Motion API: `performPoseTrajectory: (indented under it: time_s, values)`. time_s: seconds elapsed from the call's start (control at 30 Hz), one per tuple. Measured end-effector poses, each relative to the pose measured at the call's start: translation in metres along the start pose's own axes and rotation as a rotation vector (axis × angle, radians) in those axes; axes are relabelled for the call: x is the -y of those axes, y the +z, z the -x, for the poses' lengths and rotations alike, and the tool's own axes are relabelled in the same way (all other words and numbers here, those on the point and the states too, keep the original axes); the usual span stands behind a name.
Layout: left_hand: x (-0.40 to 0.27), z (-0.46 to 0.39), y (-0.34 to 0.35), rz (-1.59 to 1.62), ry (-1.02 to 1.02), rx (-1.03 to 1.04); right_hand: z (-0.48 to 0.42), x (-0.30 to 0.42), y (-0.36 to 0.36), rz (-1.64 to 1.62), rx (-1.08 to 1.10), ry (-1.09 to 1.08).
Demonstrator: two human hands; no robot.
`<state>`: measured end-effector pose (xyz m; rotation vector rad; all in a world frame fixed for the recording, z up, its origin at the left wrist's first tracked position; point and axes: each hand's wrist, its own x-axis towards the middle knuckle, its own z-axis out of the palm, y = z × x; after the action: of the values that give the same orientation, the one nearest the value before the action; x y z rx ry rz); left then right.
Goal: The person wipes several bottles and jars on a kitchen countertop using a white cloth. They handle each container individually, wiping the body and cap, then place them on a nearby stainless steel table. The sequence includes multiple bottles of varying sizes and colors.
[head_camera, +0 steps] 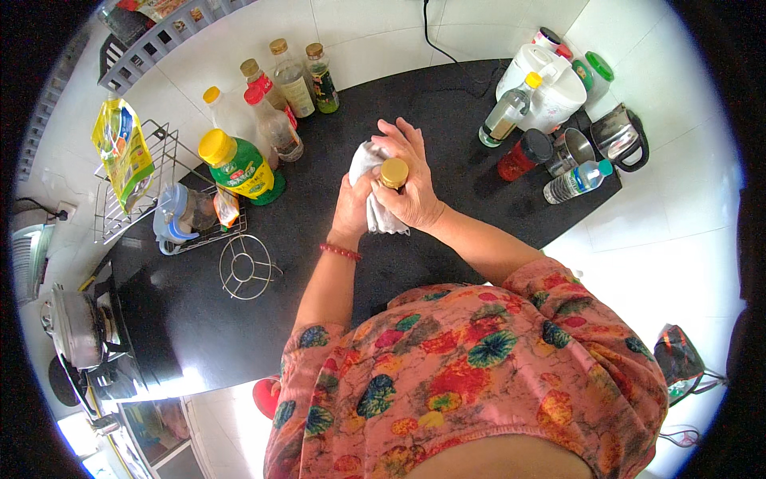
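Note:
Above the dark countertop (455, 108), both hands are together around a bottle whose gold screw cap (394, 173) points up at the camera. My right hand (413, 185) grips the bottle at its neck, just under the cap, with some fingers stretched out. Against the bottle's left side my left hand (354, 206) presses a white cloth (383, 215), which hangs down between the hands. The bottle's body is hidden by the hands and the cloth.
Several bottles, among them a green one with a yellow cap (242, 167), stand at the left. Near them are a wire rack (161, 149) and a round metal trivet (245, 267). A clear yellow-capped bottle (508, 114), a white appliance (541, 90) and a steel kettle (616, 138) stand right.

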<state>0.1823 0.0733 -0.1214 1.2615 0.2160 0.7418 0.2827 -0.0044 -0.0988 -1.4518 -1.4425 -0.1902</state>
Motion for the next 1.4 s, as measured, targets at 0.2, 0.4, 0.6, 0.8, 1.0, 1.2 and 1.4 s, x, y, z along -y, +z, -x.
performPoseTrajectory:
  time_s: [0.2, 0.4, 0.6, 0.8, 1.0, 1.2, 1.4]
  values:
    - [0.001, 0.025, 0.011, 0.383, -0.074, -0.148, -0.004, 0.0, 0.001, -0.131, -0.027, -0.021]
    - [0.01, 0.068, 0.024, 0.163, -0.099, -0.224, -0.002, 0.005, -0.004, -0.225, -0.02, 0.069]
    - [-0.006, 0.082, 0.021, -0.059, -0.041, -0.081, -0.016, 0.036, -0.033, -0.506, 0.125, 0.137]
    - [-0.062, 0.04, 0.019, 0.231, -0.337, 0.168, -0.05, 0.056, -0.065, -0.765, 0.276, 0.123]
    - [-0.035, 0.042, 0.01, 0.43, -0.545, 0.277, -0.045, 0.038, -0.072, -1.216, 0.167, 0.303]
    - [-0.025, 0.052, 0.008, 0.439, -0.666, 0.284, -0.039, 0.029, -0.088, -1.328, 0.038, 0.502]
    - [-0.008, 0.062, 0.016, 0.668, -0.813, 0.091, -0.035, 0.018, -0.101, -1.256, -0.101, 0.545]
